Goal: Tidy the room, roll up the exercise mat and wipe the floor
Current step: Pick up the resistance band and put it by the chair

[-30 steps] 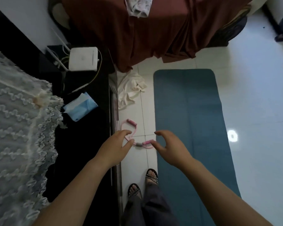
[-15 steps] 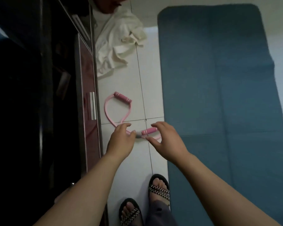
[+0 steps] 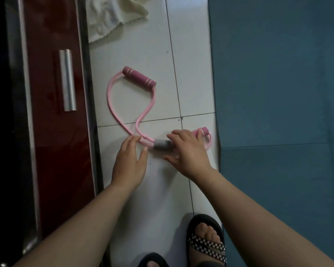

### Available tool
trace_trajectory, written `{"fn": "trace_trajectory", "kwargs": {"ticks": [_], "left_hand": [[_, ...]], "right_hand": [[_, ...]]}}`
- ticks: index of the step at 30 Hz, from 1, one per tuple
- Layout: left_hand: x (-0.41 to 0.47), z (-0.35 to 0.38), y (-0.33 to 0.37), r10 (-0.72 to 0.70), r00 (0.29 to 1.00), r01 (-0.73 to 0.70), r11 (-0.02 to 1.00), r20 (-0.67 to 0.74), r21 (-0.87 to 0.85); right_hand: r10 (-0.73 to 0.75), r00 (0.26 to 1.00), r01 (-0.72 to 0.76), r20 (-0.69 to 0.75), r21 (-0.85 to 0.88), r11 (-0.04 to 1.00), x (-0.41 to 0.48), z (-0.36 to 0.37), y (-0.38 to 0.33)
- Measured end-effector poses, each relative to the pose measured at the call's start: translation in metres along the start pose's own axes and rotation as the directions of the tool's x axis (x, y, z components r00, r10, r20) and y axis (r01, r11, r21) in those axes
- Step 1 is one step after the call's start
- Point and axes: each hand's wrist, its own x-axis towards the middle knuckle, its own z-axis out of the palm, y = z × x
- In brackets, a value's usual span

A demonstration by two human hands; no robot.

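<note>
**A:** Where's the mat?

**B:** The exercise mat (image 3: pixel 278 112) lies flat, not yet rolled, along the 3 o'clock side of the tiled floor (image 3: pixel 193 83). At centre, just off its edge, is the pink resistance band (image 3: pixel 139 77). It makes a figure-eight, and its near handle (image 3: pixel 202 131) is almost at the mat's border.

**A:** And the hands?

**B:** The left hand (image 3: pixel 129 164) is loose, with its fingertips (image 3: pixel 135 138) on the tubing, gripping nothing. The right hand (image 3: pixel 189 151) arches over the grey sleeve (image 3: pixel 161 144) and the near handle, thumb spread clear. I can't tell whether its fingers have closed underneath.

**A:** What could go wrong?

**B:** If it's lifted by the middle, the far end would likely dangle and swing (that handle looks like foam, so no great harm) against the glossy red cabinet (image 3: pixel 56 151) at 9 o'clock. Fingertips alone on springy tubing could let it slip. The white cloth (image 3: pixel 112 18) at 12 o'clock and the sandals (image 3: pixel 206 245) at 6 o'clock are close. A foot on the mat's edge would stall the rolling.
</note>
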Motion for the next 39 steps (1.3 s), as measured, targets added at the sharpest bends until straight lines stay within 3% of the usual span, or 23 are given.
{"fn": "trace_trajectory", "kwargs": {"ticks": [4,7,12,18,26,32,39], "left_hand": [[0.003,-0.005,-0.004,-0.044,0.999,0.044,0.999,-0.006,-0.01],[0.001,-0.014,0.011,-0.052,0.998,0.05,0.996,-0.033,-0.069],[-0.046,-0.058,0.078,-0.079,0.997,0.073,0.976,-0.02,-0.207],[-0.133,-0.164,0.184,0.081,0.991,-0.055,0.973,0.109,-0.225],[-0.293,-0.35,0.301,0.313,0.894,-0.294,0.95,0.32,-0.11],[-0.396,-0.459,0.339,0.391,0.89,-0.373,0.92,0.235,-0.121],[-0.455,-0.504,0.352,0.463,0.869,-0.451,0.887,0.175,-0.102]], "right_hand": [[0.034,0.997,-0.033,-0.072,0.015,0.999,0.007,0.014,-0.003],[0.085,0.995,-0.082,-0.044,0.055,0.995,0.003,-0.002,-0.009],[0.191,0.974,-0.146,-0.124,0.303,0.942,-0.048,-0.082,-0.034],[0.236,0.961,-0.179,-0.146,0.326,0.928,-0.142,-0.232,-0.091],[0.328,0.931,-0.239,-0.16,0.413,0.879,-0.286,-0.441,-0.217],[0.335,0.902,-0.186,-0.271,0.455,0.871,-0.383,-0.531,-0.301],[0.271,0.887,-0.089,-0.374,0.437,0.895,-0.434,-0.566,-0.349]]}}
